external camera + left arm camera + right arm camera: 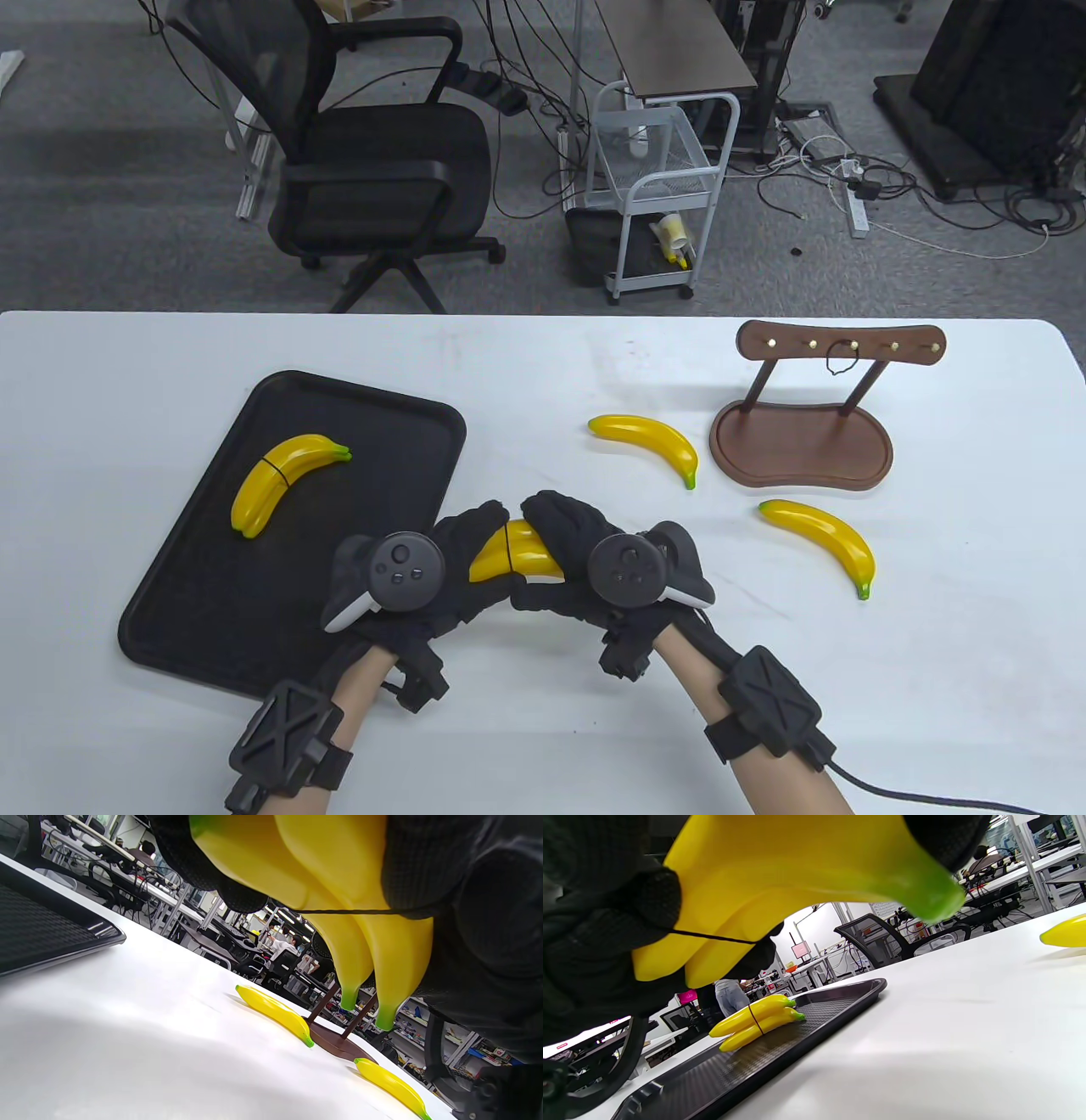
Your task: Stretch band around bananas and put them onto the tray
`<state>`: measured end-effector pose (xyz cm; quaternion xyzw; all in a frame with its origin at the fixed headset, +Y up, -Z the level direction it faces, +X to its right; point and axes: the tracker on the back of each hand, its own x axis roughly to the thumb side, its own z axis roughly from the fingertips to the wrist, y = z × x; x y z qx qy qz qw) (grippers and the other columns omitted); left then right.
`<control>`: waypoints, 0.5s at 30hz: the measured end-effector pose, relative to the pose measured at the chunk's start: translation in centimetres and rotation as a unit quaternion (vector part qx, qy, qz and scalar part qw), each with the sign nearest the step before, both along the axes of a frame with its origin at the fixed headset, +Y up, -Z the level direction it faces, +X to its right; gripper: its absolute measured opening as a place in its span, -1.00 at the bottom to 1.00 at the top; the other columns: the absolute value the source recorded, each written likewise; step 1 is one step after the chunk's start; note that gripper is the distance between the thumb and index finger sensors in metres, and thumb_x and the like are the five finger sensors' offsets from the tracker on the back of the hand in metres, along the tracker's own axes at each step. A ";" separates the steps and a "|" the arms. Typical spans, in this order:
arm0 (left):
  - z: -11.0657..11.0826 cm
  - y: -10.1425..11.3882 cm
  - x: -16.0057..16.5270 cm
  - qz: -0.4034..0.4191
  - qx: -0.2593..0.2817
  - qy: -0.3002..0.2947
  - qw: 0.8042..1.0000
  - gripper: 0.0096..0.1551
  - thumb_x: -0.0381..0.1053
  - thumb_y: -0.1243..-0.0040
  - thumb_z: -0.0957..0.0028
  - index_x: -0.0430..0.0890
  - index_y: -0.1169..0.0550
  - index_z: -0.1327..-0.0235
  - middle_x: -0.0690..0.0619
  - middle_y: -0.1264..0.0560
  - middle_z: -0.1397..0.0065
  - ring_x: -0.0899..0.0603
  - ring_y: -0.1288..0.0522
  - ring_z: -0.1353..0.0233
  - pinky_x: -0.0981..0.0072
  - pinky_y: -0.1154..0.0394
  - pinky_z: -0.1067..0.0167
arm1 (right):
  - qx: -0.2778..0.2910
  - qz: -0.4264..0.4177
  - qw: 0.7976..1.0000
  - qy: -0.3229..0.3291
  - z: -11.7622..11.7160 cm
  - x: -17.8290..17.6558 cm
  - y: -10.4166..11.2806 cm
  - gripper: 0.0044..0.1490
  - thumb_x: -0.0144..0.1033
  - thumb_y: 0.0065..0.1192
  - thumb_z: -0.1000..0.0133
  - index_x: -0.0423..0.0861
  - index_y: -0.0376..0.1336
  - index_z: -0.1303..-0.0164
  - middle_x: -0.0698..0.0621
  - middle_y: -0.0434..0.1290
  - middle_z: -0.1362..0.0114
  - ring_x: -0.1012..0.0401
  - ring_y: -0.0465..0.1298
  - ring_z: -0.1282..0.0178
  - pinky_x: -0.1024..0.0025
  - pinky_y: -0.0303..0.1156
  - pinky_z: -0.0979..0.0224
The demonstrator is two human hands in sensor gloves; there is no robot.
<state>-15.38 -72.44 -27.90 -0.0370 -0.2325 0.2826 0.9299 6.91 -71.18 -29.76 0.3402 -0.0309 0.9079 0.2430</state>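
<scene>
Yellow banana pair [516, 556], ringed by a thin black band [507, 543], gripped above the worktop [543, 373] by left hand [424, 577] and right hand [585, 564], just beside the tray [170, 611] holding another banded pair [280, 492].

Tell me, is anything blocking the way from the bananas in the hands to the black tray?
Nothing visible does. The held bananas sit just beside the tray, whose near part is bare; the banded pair lies farther back.

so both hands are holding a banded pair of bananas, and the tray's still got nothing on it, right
Not quite: the tray already has a banded pair on it, as the table view shows. The rest holds: left hand and right hand hold another banded pair.
</scene>
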 end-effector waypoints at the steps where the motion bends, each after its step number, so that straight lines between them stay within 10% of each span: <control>1: 0.0 0.0 0.0 -0.001 0.003 0.001 1.000 0.00 0.39 -0.22 -0.16 -0.03 -0.13 -0.71 -0.03 -0.27 -0.74 -0.23 -0.39 -0.62 -0.11 -0.26 -0.62 | 0.005 0.002 1.000 -0.004 0.1 -0.1 0.0 0.32 0.44 0.11 0.00 -0.27 -0.04 -0.71 -0.32 0.11 -0.71 -0.33 0.24 -0.58 -0.30 0.33 -0.39; 15: -0.1 -0.2 -0.2 0.013 -0.008 -0.011 1.000 0.02 0.38 -0.27 -0.12 -0.06 -0.16 -0.70 -0.06 -0.31 -0.72 -0.23 -0.42 -0.59 -0.12 -0.29 -0.60 | 0.019 -0.011 1.000 -0.004 0.2 0.0 -0.1 0.25 0.41 0.20 0.01 -0.24 0.06 -0.66 -0.27 0.23 -0.66 -0.26 0.38 -0.48 -0.24 0.38 -0.35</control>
